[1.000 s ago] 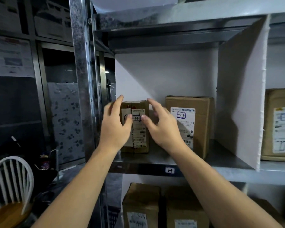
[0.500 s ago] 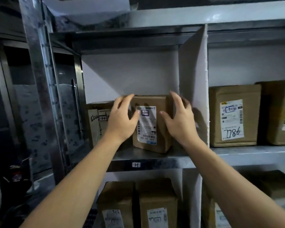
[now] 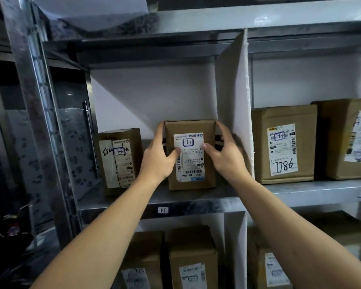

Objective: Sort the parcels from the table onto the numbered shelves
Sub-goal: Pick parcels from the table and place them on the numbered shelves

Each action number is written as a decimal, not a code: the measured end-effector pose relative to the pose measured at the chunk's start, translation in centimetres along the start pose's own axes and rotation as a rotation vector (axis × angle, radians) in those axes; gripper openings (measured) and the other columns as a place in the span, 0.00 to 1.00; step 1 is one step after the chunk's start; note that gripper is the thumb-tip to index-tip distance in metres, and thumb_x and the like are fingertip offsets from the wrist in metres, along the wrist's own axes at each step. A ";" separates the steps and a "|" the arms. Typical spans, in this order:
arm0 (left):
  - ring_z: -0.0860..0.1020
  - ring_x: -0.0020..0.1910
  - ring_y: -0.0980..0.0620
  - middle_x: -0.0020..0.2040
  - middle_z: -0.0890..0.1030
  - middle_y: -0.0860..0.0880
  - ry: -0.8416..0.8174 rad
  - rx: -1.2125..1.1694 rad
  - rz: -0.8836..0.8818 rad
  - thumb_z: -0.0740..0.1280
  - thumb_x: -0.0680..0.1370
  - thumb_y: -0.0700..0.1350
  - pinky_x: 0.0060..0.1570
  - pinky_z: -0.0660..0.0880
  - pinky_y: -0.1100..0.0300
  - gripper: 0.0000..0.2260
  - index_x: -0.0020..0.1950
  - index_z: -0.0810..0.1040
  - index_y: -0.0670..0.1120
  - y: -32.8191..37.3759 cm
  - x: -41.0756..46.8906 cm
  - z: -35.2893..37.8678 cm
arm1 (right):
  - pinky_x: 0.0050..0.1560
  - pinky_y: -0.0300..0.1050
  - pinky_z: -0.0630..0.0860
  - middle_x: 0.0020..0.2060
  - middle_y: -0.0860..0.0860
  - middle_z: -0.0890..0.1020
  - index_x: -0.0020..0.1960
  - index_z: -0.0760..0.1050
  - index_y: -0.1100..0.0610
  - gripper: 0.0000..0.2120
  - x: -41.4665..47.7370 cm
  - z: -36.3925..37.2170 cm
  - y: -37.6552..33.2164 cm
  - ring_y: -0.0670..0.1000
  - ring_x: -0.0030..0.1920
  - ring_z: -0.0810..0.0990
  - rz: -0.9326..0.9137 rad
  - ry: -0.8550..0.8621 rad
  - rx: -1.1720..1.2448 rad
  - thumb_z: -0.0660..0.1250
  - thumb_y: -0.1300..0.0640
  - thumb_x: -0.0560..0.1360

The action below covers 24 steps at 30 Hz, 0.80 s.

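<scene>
Gripping parcel (image 3: pixel 191 163) labelled "530- D5 069" | left hand (image 3: pixel 156 161), right hand (image 3: pixel 227 161) curled round sides

Steel shelf (image 3: pixel 196 198), "11" tag (image 3: pixel 162 210) on its front lip. Mid box (image 3: pixel 191 184) stands upright on it. The left hand (image 3: pixel 157 159) has its fingers (image 3: pixel 160 132) round the box's left edge, the right hand (image 3: pixel 227 157) has its fingers (image 3: pixel 221 130) round the right edge, both thumbs on the front label. 2nd box (image 3: pixel 118 159) sits on the same shelf just left of the left fingers, small gap btw them. White divider (image 3: pixel 231 97) stands right beside the right fingers. Past it, further right of those fingers, 2 more boxes side by side: near box (image 3: pixel 283 142) w/ handwritten digits, far box (image 3: pixel 348 138) at the frame edge.
</scene>
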<state>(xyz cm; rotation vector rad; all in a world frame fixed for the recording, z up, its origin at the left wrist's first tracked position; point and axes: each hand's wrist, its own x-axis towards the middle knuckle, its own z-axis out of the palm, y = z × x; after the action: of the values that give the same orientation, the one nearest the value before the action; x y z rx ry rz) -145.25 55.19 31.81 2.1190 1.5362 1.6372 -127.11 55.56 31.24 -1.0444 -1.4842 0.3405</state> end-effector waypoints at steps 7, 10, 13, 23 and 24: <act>0.70 0.70 0.48 0.71 0.71 0.48 -0.033 -0.013 0.021 0.70 0.77 0.49 0.65 0.70 0.49 0.39 0.77 0.47 0.64 0.0 0.3 0.4 | 0.71 0.54 0.70 0.73 0.48 0.71 0.79 0.58 0.43 0.34 0.7 0.3 0.6 0.52 0.73 0.68 0.031 0.030 0.039 0.70 0.56 0.78; 0.69 0.70 0.48 0.72 0.69 0.47 -0.032 0.023 0.046 0.70 0.77 0.49 0.65 0.69 0.50 0.38 0.78 0.48 0.62 -0.5 0.3 0.0 | 0.67 0.51 0.72 0.72 0.49 0.72 0.79 0.57 0.44 0.34 0.5 0.3 0.3 0.53 0.72 0.70 0.017 0.026 0.012 0.70 0.54 0.78; 0.65 0.72 0.49 0.74 0.65 0.47 0.012 0.034 0.084 0.71 0.76 0.49 0.66 0.64 0.55 0.37 0.78 0.51 0.58 -0.7 -0.2 -0.4 | 0.65 0.47 0.70 0.71 0.50 0.72 0.79 0.57 0.44 0.33 -0.6 -0.1 0.2 0.52 0.71 0.71 0.001 0.055 -0.039 0.69 0.53 0.79; 0.71 0.64 0.54 0.65 0.73 0.48 0.143 0.238 0.295 0.67 0.78 0.46 0.59 0.65 0.67 0.19 0.69 0.72 0.47 1.1 -5.7 -1.4 | 0.60 0.49 0.78 0.65 0.52 0.75 0.68 0.74 0.56 0.18 -6.8 -3.5 0.8 0.52 0.63 0.75 -0.374 0.008 -0.407 0.65 0.52 0.80; 0.72 0.64 0.53 0.65 0.74 0.48 0.153 0.257 0.317 0.67 0.78 0.46 0.58 0.65 0.69 0.19 0.69 0.72 0.46 1.7 -6.2 -1.3 | 0.57 0.49 0.79 0.63 0.52 0.76 0.66 0.75 0.56 0.17 -7.4 -4.3 0.8 0.52 0.61 0.76 -0.438 0.002 -0.445 0.64 0.50 0.80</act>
<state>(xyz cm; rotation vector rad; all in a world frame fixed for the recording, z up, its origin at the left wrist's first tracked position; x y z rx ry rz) -144.74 49.27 28.99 2.5376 1.5959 1.8218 -123.86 48.89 26.90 -1.0203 -1.7811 -0.3153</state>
